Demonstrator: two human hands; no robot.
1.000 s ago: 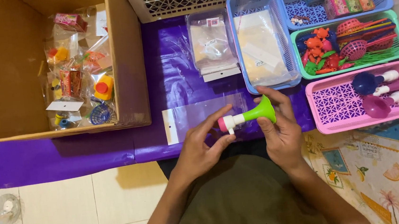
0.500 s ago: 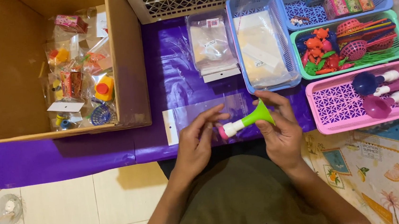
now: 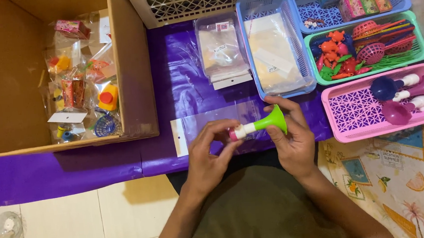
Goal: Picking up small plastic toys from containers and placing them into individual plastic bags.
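Holding a toy horn over a clear bag

Both hands grip a small green horn (image 3: 263, 124): left hand (image 3: 209, 154) pinches its pink-white mouthpiece, right hand (image 3: 289, 138) wraps the bell. Beneath them lies a clear plastic bag (image 3: 212, 124). Likely light, rigid plastic; best gripped by the stem.

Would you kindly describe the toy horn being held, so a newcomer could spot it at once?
Start at the purple plastic sheet covering the low table, then find the clear flat bag lying at its near edge. Just above it, the left hand and right hand hold a small toy horn: the only one with a bright green bell, white stem and pink tip.
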